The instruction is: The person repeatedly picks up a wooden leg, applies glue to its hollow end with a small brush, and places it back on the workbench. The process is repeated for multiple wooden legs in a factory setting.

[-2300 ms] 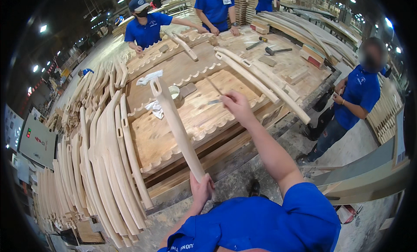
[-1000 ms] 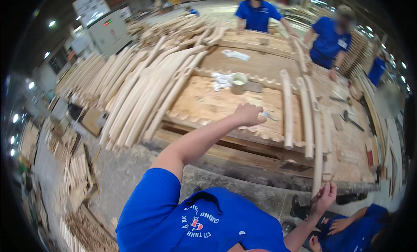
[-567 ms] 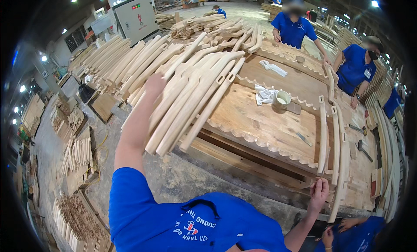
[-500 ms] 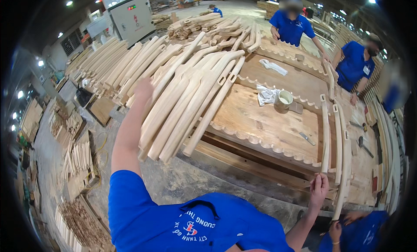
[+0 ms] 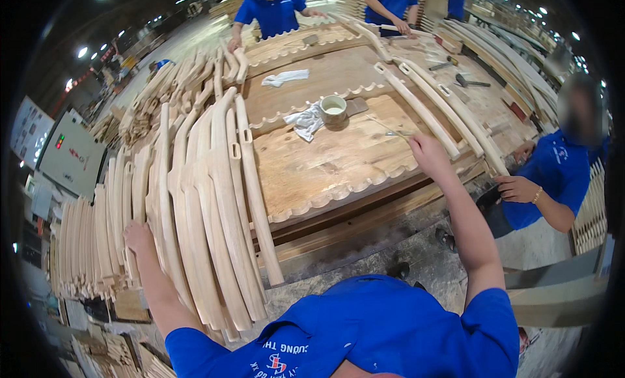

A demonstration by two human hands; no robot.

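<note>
My left hand [image 5: 138, 237] is at the left among the stacked wooden pieces, its fingers closed over one long, pale wooden piece [image 5: 132, 259]. Beside it lies a row of curved wooden pieces [image 5: 207, 241], some with a slot near the far end. My right hand [image 5: 426, 154] reaches over the scalloped wooden bench jig, fingers closed at the end of a thin, stick-like tool [image 5: 389, 128]. Left of that tool stand a cup [image 5: 333, 109] with pale contents and a crumpled white cloth [image 5: 305, 121]. Several slotted pieces [image 5: 423, 111] lie across the jig's right side.
A co-worker at the right has a hand [image 5: 517, 188] on the near end of a wooden piece. Two others stand at the bench's far side. A hammer [image 5: 471, 82] lies on the right of the bench. A grey control cabinet [image 5: 70, 153] stands at the left.
My view has turned to the right. My right hand has left the near end of a slotted piece and moved to the thin tool on the jig. My left hand stays among the stacked pieces.
</note>
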